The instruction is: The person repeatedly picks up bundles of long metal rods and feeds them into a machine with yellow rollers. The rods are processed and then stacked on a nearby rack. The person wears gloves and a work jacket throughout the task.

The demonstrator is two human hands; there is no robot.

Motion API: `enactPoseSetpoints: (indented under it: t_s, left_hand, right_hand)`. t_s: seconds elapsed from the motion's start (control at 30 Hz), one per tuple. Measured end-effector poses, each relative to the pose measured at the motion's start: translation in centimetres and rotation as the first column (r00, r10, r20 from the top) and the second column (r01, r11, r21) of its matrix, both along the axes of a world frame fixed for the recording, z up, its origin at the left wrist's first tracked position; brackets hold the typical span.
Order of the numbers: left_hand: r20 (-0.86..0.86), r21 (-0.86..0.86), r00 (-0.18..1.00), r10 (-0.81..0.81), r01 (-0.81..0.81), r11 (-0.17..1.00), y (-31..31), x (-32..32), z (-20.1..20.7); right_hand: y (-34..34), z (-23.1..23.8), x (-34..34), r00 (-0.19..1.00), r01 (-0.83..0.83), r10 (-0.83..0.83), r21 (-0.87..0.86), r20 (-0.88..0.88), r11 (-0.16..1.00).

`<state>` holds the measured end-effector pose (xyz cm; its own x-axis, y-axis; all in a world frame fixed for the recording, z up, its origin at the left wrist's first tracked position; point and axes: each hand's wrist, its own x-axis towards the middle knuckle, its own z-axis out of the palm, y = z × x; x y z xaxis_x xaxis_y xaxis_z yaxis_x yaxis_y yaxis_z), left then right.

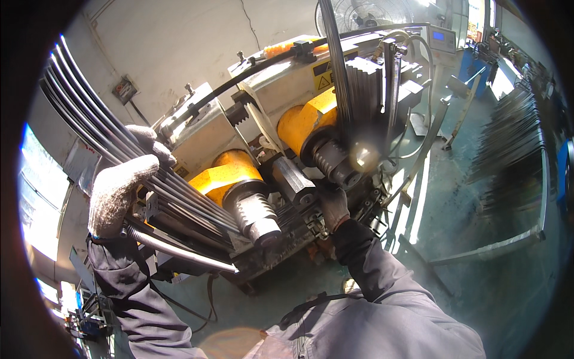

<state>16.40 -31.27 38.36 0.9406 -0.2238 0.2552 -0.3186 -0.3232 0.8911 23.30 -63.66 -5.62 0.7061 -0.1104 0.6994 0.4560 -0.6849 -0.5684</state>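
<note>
My left hand (116, 188), in a pale knitted glove, is closed around a bundle of long thin metal rods (86, 107). The rods slant from the upper left down to the right, their lower ends by the near threaded roller (254, 209) of a machine. My right hand (333, 203), in a dark glove, reaches in under the far threaded roller (335, 161), beside a dark faceted metal block (293, 179). Its fingertips are in shadow, so what they touch is hidden. Both rollers stick out from yellow housings (230, 173).
More rods lie on the machine's left side (185, 221), above a ribbed flexible hose (179, 248). Upright rods (338, 66) stand at the far side near a control box (441, 39) and a fan (365, 15). To the right, a metal rack (490, 254) holds many dark rods.
</note>
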Motion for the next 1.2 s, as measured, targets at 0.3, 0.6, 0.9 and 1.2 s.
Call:
enactPoseSetpoints:
  t_s: [0.3,0.6,0.9,1.2]
  left_hand:
    - [-0.086,0.164,0.987,0.137,-0.122,0.979,0.4,-0.3,0.7]
    - [-0.148,-0.015,0.970,0.193,-0.197,0.980,-1.9,-1.4,0.6]
    - [-0.119,0.134,0.944,0.307,-0.292,0.947,-0.4,-0.9,0.7]
    - [-0.095,0.106,0.983,0.157,-0.147,0.984,-1.0,-1.4,1.1]
  right_hand:
    - [0.0,0.3,-0.1,0.982,-0.122,0.156,0.279,-0.104,0.953]
    - [0.4,0.1,-0.6,0.936,-0.127,0.264,0.478,-0.231,0.869]
    - [0.3,0.0,-0.5,0.878,-0.179,0.389,0.562,-0.280,0.807]
    - [0.4,3.7,-1.5,0.877,-0.129,0.416,0.715,-0.241,0.687]
